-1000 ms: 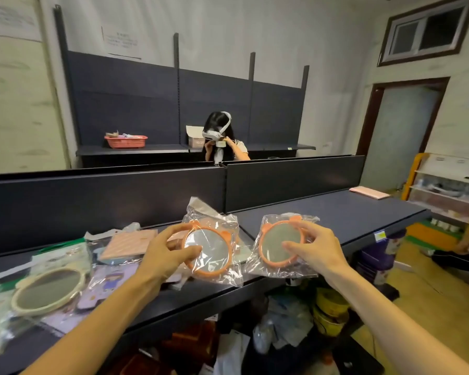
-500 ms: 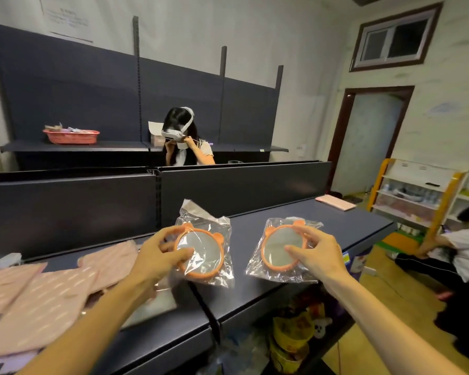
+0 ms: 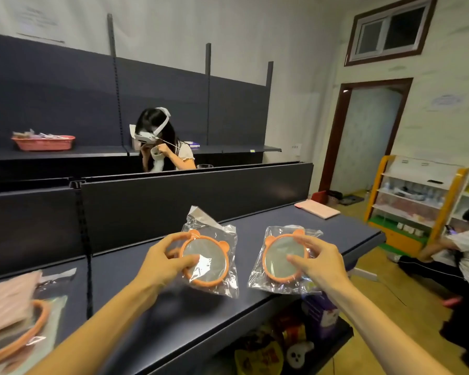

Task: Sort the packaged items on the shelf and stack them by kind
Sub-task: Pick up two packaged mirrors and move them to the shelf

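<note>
Two orange bear-eared mirrors in clear plastic bags are held above the dark shelf [image 3: 282, 223]. My left hand [image 3: 163, 263] grips the left mirror [image 3: 209, 262] by its left rim, thumb on the glass. My right hand [image 3: 318, 263] grips the right mirror [image 3: 280, 257] from its right side, fingers curled over the frame. At the lower left lie pink striped packages [image 3: 6, 299] and another bagged orange-rimmed mirror [image 3: 35, 320]. A pink flat package [image 3: 317, 208] lies at the shelf's far right end.
A dark back panel [image 3: 195, 196] runs behind the shelf. A person with a headset [image 3: 160, 142] stands beyond it, near a pink basket [image 3: 44, 142]. Another person [image 3: 463, 253] sits on the floor at the right by a yellow rack [image 3: 414, 201]. Goods fill the lower shelf [image 3: 295, 345].
The view has swung right along the shelf; the pile at the left has slid mostly out of sight. Both hands still hold their mirrors, a little farther apart.
</note>
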Motion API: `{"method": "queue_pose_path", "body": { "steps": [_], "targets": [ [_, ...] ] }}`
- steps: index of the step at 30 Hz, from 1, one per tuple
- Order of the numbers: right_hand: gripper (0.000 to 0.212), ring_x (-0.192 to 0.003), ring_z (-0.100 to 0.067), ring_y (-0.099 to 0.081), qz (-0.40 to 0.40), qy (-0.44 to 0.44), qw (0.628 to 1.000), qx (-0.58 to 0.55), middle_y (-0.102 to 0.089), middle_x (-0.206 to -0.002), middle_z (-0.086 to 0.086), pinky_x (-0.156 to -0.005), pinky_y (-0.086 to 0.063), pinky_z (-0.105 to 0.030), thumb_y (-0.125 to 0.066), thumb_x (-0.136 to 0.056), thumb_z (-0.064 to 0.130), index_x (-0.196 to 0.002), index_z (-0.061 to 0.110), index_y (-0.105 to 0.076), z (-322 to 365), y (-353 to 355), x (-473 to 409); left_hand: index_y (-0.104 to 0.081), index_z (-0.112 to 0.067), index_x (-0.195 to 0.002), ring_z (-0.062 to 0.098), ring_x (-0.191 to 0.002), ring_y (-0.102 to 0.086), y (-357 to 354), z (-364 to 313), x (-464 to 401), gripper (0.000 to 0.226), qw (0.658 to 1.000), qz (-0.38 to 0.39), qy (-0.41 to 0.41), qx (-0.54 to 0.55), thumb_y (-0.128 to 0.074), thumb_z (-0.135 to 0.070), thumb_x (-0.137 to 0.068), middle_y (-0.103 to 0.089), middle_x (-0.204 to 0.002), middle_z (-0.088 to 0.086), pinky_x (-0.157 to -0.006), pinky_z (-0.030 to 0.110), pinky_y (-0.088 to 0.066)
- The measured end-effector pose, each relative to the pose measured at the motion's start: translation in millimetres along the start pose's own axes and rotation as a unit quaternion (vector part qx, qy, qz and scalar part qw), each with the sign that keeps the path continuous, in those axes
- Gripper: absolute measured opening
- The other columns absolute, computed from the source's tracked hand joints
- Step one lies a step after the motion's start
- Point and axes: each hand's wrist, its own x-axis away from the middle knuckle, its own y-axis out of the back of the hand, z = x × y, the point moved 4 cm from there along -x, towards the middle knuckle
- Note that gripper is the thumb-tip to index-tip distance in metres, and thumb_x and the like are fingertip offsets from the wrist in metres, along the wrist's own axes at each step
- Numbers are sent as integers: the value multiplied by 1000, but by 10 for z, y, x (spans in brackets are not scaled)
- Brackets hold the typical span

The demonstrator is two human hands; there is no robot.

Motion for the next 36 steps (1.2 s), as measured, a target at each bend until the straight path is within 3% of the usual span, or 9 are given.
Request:
{"method": "queue_pose_path", "body": {
  "steps": [4,7,9,12,14,22,28,31,36],
  "targets": [
    [49,-91,-9,-61,17,10,1000,0,-65,-110,9,-81,-52,-27,-82,-70,12,-115,25,-67,-266,420,-251,-64,-26,-109,26,-83,-69,-472,-52,-1,47,1000,-28,-2,2,-79,-2,-70,-70,-97,13,-57,24,-57],
    [49,-100,-12,-60,33,31,999,9,-65,-114,8,-83,-46,-24,-82,-71,12,-116,23,-67,-443,779,-446,-63,-22,-111,24,-82,-69,-862,-88,35,47,999,-44,4,12,-78,-2,-72,-69,-97,13,-53,20,-55],
    [49,-94,-9,-60,46,47,998,16,-66,-111,8,-79,-44,-21,-82,-71,14,-116,24,-68,-542,994,-547,-62,-24,-111,24,-83,-69,-1110,-115,61,46,999,-52,4,15,-78,-4,-72,-68,-99,12,-54,20,-55],
    [49,-70,0,-51,65,60,996,25,-64,-102,10,-71,-41,-19,-81,-71,16,-118,24,-67,-695,1248,-700,-59,-30,-108,21,-87,-66,-1464,-120,80,43,998,-63,11,11,-76,-8,-75,-64,-103,4,-56,20,-54],
    [50,-70,2,-49,76,62,995,23,-64,-105,9,-69,-41,-18,-80,-72,15,-120,23,-66,-795,1372,-782,-57,-31,-109,18,-87,-64,-1667,-127,84,44,997,-74,10,3,-76,-9,-76,-62,-103,1,-56,20,-53],
    [52,-104,-13,-56,93,63,994,8,-64,-119,6,-84,-47,-27,-81,-73,16,-121,26,-64,-1215,1491,-1548,-58,-32,-108,19,-86,-63,-2215,-125,-419,43,995,-100,1,-18,-77,-11,-75,-61,-99,-2,-59,21,-53],
    [50,-98,-10,-57,104,56,993,2,-66,-114,9,-85,-48,-27,-81,-71,17,-117,28,-66,-1430,1367,-1928,-58,-34,-101,18,-81,-66,-2453,-17,-788,42,995,-102,9,-16,-78,-8,-74,-64,-95,-1,-51,17,-53],
    [48,-105,-8,-56,118,65,991,6,-63,-114,13,-93,-49,-30,-81,-71,17,-115,28,-67,-1541,1277,-2257,-60,-35,-100,19,-81,-67,-2562,22,-1079,42,994,-112,9,-13,-78,-9,-73,-66,-95,2,-53,19,-53],
    [49,-110,-7,-56,148,78,986,4,-63,-116,14,-91,-51,-29,-81,-71,15,-116,27,-67,-1693,1098,-2767,-62,-37,-99,22,-84,-68,-2636,67,-1503,43,991,-130,15,-15,-81,-10,-71,-68,-95,5,-62,28,-57]
  ]
}}
